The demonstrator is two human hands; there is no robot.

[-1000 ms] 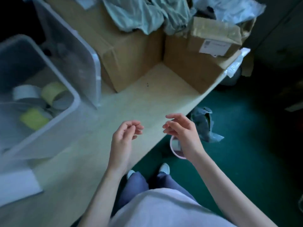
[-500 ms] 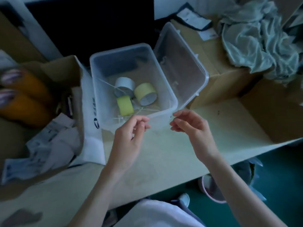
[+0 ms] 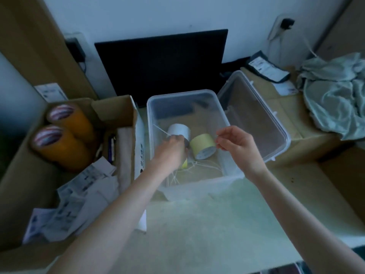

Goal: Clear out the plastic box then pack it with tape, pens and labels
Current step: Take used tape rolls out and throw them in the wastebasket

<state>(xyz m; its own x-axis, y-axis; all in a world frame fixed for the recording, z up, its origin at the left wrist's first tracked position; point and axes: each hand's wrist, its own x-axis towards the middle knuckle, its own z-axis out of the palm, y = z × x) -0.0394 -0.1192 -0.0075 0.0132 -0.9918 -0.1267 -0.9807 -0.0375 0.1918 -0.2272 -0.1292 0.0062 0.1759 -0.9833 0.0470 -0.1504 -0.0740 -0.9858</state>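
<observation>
Plastic box (image 3: 223,115) sits open on the table (image 3: 217,224), its lid (image 3: 256,119) leaning beside it. Inside lie a white tape roll (image 3: 178,131), a yellow tape roll (image 3: 203,145) and thin white ties (image 3: 203,167). Left hand (image 3: 170,151) reaches in and pinches one tie. Right hand (image 3: 236,143) hovers over the box, fingers loosely curled, holding nothing.

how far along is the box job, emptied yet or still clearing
Still clearing, early on. Done: the lid is off, leaning beside the plastic box. In hand: the left hand reaches inside at the white tape roll; whether it grips it or a cable tie is unclear. The right hand hovers over the rim. Left: the yellow roll and loose cable ties remain inside; packing has not begun.
</observation>
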